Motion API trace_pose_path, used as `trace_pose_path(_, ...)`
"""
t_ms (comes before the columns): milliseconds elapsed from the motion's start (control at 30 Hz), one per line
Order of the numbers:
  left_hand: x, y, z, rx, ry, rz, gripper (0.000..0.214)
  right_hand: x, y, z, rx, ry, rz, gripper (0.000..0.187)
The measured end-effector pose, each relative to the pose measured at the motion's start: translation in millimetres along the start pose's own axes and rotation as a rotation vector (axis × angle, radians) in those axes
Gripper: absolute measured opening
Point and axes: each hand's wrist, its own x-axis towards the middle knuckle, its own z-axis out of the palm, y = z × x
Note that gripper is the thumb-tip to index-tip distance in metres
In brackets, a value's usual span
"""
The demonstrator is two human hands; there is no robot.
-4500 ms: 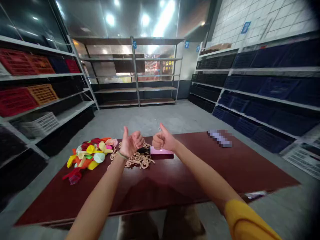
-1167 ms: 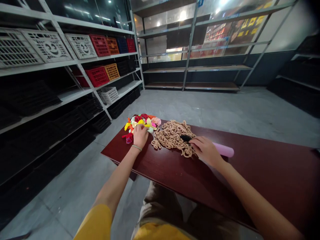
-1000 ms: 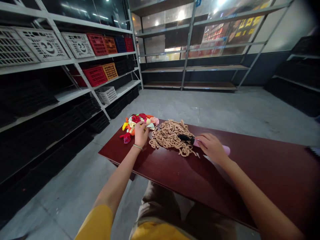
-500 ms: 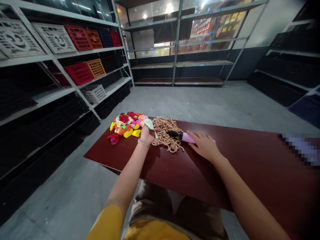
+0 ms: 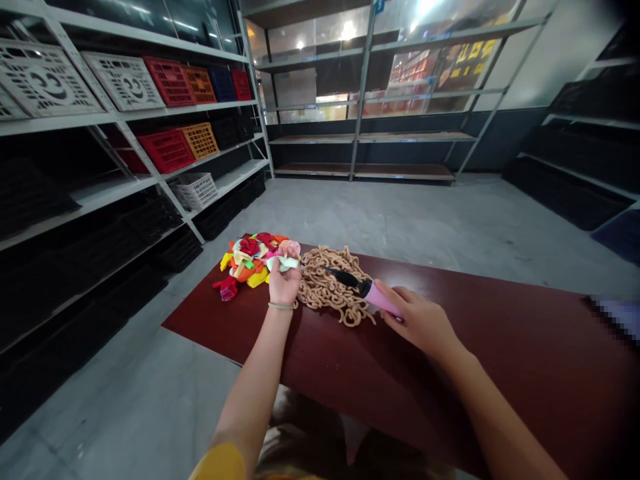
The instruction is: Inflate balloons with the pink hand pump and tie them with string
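My left hand (image 5: 285, 287) is palm up beside the colourful pile, its fingers curled round a limp, pale mint-green piece (image 5: 284, 264). In my right hand (image 5: 420, 320) is a pink-handled tool (image 5: 381, 299) with a black, ribbed end that tapers to a thin tip. This tip points left over a heap of tan, curly rope-like strands (image 5: 325, 283); whether it touches them I cannot tell. Left of the strands lies a loose pile of bright, crumpled soft pieces (image 5: 250, 257), red, yellow, orange and pink. One dark red piece (image 5: 228, 289) lies at its near edge.
A dark red-brown table (image 5: 320, 347) bears everything. At its right end lies a blurred-out purplish object (image 5: 620, 313). Metal shelves with plastic crates (image 5: 167, 150) line the left side, and another shelving rack (image 5: 360, 137) stands across the grey floor ahead.
The mint-green piece now lies lower and flatter in my left hand, which has shifted slightly left. My right hand has lifted and tilted the pink-handled tool, wrapping its fingers further round the handle.
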Motion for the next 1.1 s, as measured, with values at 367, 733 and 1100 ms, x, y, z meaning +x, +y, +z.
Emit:
trace_pose_path(367,-11.5,-7.0,5.5,0.048,-0.066,-0.062,0.031,3.1,-21.9,3.2,0.019,0.129,-0.086,0.055)
trace_pose_path(733,-17.9,-24.2,5.8,0.238,-0.077,-0.095,0.042,2.2,-20.5,6.5,-0.009,0.086,-0.069,0.054)
trace_pose_path(1100,-30.4,-47.3,4.1,0.428,-0.166,0.036,0.064,2.8,-24.8,4.9,0.016,0.058,-0.012,0.058)
